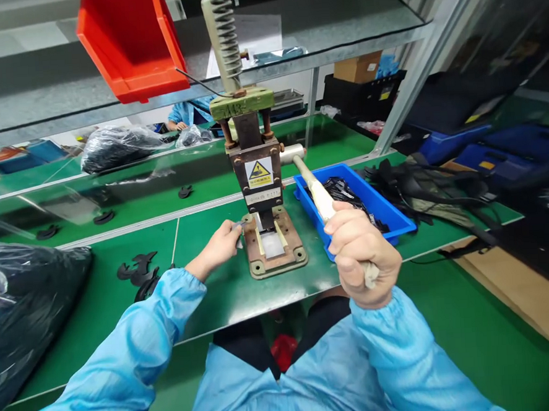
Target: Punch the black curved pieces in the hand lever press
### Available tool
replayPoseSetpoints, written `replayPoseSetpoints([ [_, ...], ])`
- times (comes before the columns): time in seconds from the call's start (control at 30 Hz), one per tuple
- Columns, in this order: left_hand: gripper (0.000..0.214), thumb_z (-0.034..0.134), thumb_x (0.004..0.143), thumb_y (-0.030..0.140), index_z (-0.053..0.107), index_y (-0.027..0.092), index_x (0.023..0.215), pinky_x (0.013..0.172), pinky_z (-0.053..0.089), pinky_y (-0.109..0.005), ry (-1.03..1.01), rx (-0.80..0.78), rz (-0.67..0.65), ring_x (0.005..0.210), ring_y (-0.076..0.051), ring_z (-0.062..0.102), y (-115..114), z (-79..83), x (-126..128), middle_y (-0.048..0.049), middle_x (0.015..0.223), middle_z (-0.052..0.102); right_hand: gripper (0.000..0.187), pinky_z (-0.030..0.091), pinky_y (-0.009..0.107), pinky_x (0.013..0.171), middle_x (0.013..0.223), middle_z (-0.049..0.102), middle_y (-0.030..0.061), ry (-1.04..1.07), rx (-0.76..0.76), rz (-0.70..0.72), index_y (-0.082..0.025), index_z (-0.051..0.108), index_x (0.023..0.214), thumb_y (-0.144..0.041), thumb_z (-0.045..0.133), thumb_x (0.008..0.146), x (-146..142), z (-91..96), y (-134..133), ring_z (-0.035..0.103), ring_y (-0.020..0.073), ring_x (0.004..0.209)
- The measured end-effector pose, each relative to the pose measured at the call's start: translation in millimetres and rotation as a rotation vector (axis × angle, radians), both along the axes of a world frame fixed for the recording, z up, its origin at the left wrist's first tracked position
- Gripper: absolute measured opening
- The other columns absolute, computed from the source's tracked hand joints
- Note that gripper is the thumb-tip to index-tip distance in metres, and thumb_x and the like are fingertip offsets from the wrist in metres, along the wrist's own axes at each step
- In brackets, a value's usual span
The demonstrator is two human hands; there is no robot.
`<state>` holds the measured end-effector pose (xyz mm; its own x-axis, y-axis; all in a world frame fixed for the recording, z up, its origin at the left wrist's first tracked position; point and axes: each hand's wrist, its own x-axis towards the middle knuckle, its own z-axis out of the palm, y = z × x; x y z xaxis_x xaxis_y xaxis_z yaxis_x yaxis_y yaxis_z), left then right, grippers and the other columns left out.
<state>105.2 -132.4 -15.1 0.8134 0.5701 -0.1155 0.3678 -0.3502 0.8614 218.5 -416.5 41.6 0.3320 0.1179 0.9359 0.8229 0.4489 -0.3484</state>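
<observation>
In front of me stands a hand press with a coil spring on top and a yellow warning label. My right hand is wrapped round the press's lever, which slants down toward me from the right side. At the left of the press base, my left hand pinches a small thin greyish piece whose kind I cannot make out. The ram reaches down to a pale metal block on the base. Whether anything lies under the ram is hidden.
A blue tray of black parts stands right of the press. Loose black curved pieces lie to the left, near a plastic bag. An orange-red bin hangs over the back shelf. Another person's hand shows behind.
</observation>
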Motion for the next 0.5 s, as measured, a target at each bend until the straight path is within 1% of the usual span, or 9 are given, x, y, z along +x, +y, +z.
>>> replayPoseSetpoints([
  [0.07,0.019,0.059,0.109,0.037,0.049,0.023,0.1,0.05,0.051,-0.024,-0.022,-0.239,-0.014,0.054,-0.012,0.065,-9,0.6,9,0.0022,0.075,0.066,0.027,0.055,0.063,0.11,0.068,0.064,-0.0013,0.0,-0.007,0.003,-0.029,0.062,0.073,-0.041,0.07,0.095,0,0.0,0,0.07,0.0239,0.082],
  [0.1,0.019,0.062,0.107,0.035,0.049,0.023,0.103,0.053,0.055,-0.024,-0.028,-0.328,-0.03,0.056,-0.012,0.068,-13,0.9,13,0.0018,0.076,0.068,0.027,0.055,0.063,0.11,0.068,0.064,-0.0012,-0.001,-0.011,0.006,-0.029,0.063,0.073,-0.042,0.07,0.095,0,-0.1,-1,0.07,0.0239,0.082],
  [0.17,0.023,0.067,0.106,0.035,0.049,0.022,0.106,0.058,0.062,-0.025,-0.022,-0.414,-0.072,0.06,-0.014,0.074,-19,1.7,20,0.0014,0.076,0.068,0.027,0.055,0.063,0.109,0.068,0.064,-0.0011,-0.005,-0.014,0.01,-0.028,0.062,0.073,-0.041,0.07,0.095,0,-0.2,-1,0.069,0.0239,0.082],
  [0.23,0.025,0.07,0.105,0.036,0.05,0.021,0.109,0.058,0.064,-0.027,-0.009,-0.409,-0.117,0.06,-0.016,0.075,-21,2.6,27,0.0013,0.076,0.068,0.026,0.055,0.064,0.11,0.069,0.064,-0.0012,-0.004,-0.012,0.012,-0.028,0.062,0.073,-0.04,0.07,0.095,0,-0.1,-2,0.069,0.0239,0.082],
  [0.3,0.026,0.073,0.103,0.035,0.052,0.02,0.11,0.057,0.065,-0.027,0.0,-0.379,-0.157,0.06,-0.016,0.076,-20,3.5,33,0.0002,0.08,0.07,0.026,0.055,0.064,0.11,0.069,0.064,-0.0012,-0.004,-0.007,0.015,-0.028,0.063,0.073,-0.039,0.07,0.095,0,0.0,-2,0.069,0.024,0.082],
  [0.43,0.029,0.078,0.099,0.035,0.057,0.02,0.11,0.055,0.064,-0.026,0.031,-0.349,-0.192,0.058,-0.015,0.075,-14,6.2,43,-0.0018,0.086,0.073,0.025,0.056,0.065,0.111,0.069,0.064,-0.0013,-0.003,-0.013,0.008,-0.029,0.062,0.073,-0.04,0.07,0.095,0,-0.1,-1,0.07,0.0246,0.082],
  [0.5,0.028,0.078,0.099,0.035,0.06,0.02,0.113,0.053,0.062,-0.024,0.084,-0.356,-0.208,0.056,-0.014,0.074,-10,8.6,47,-0.0016,0.084,0.074,0.026,0.056,0.064,0.11,0.069,0.064,-0.0014,-0.001,-0.013,-0.002,-0.029,0.061,0.073,-0.041,0.069,0.095,-1,-0.5,-1,0.07,0.0246,0.082],
])
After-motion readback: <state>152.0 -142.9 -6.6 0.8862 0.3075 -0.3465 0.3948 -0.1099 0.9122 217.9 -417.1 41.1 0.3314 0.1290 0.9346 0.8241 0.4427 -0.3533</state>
